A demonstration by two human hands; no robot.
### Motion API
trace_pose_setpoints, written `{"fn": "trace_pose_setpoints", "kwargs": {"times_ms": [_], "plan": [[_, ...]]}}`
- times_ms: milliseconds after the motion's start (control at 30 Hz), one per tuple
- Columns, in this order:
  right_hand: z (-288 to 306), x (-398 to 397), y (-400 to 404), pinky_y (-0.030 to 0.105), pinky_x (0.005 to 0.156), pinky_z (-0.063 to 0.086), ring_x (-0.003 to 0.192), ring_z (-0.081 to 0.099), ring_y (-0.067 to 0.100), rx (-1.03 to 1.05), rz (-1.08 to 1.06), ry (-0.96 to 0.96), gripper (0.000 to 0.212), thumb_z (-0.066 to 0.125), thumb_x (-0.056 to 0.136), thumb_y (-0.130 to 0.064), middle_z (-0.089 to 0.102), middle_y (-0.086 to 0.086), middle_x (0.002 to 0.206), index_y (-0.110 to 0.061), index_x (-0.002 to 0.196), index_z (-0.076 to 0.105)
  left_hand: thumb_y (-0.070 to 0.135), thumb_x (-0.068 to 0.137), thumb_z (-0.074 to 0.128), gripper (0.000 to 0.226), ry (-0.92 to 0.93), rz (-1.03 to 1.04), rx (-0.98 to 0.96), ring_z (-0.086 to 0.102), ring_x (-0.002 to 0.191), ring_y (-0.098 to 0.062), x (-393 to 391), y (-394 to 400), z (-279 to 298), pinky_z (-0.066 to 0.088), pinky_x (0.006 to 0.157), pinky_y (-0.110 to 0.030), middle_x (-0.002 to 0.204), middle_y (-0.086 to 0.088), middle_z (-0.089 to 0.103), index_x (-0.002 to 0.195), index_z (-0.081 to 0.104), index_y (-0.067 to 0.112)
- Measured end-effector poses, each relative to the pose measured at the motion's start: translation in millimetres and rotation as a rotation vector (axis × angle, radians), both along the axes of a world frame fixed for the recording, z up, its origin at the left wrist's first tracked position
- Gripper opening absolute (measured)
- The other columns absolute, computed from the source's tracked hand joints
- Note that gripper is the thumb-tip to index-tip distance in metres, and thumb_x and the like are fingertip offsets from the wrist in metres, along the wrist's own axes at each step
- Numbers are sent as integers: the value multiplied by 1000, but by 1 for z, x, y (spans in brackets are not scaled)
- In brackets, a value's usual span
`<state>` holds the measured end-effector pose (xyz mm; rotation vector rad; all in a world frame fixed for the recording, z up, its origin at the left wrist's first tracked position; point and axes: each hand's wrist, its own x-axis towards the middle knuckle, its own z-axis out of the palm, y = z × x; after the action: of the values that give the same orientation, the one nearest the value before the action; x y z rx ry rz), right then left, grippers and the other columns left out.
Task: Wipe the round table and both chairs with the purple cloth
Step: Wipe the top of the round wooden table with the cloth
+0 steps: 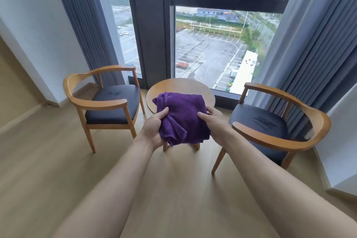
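I hold the bunched purple cloth [181, 118] mid-frame, my left hand [154, 129] and right hand [216, 120] gripping its sides with curled fingers, above the round bench [179, 87] between both chairs.

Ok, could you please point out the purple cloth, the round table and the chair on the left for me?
purple cloth [182, 114]: head view, middle of the bunched fabric held between both hands.
round table [179, 86]: head view, bare far part of the wooden top.
left chair [114, 95]: head view, dark seat cushion.
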<state>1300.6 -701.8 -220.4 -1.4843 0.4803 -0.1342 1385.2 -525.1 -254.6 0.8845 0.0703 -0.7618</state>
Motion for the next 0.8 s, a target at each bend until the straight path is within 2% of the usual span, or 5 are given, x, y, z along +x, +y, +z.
{"fn": "trace_pose_setpoints", "kwargs": {"times_ms": [167,333,467,700,800], "plan": [[-32,89,-27,32,57,58,98,67,22,25,-17,40,20,58,96,-15,68,1,111,-25,113,62,27,101,54,33,47,0,-9,69,107,-39,88,-29,-29,58,76,-52,121,-17,70,132,53,19],[-73,198,-63,43,89,57,102,67,22,13,-20,62,23,60,94,-13,68,3,112,-27,111,62,26,101,54,32,80,19,18,70,105,-38,190,-61,-61,59,75,-50,120,-17,70,133,54,18],[-97,286,-84,44,94,55,103,67,21,9,6,70,28,59,95,-13,67,1,112,-25,120,58,26,100,56,34,94,40,26,69,107,-38,273,-83,-81,58,79,-52,121,-16,70,133,52,20],[-135,395,-102,27,63,57,96,69,17,23,20,104,33,57,95,-10,67,4,115,-24,126,55,26,99,57,33,121,87,60,69,107,-39,387,-103,-122,57,82,-51,120,-16,71,132,55,22],[-155,432,-109,30,66,59,101,68,20,38,21,132,45,56,94,-7,62,6,124,-22,136,49,26,100,57,30,131,114,74,70,105,-38,430,-108,-138,57,82,-52,118,-14,72,130,56,25]]}}
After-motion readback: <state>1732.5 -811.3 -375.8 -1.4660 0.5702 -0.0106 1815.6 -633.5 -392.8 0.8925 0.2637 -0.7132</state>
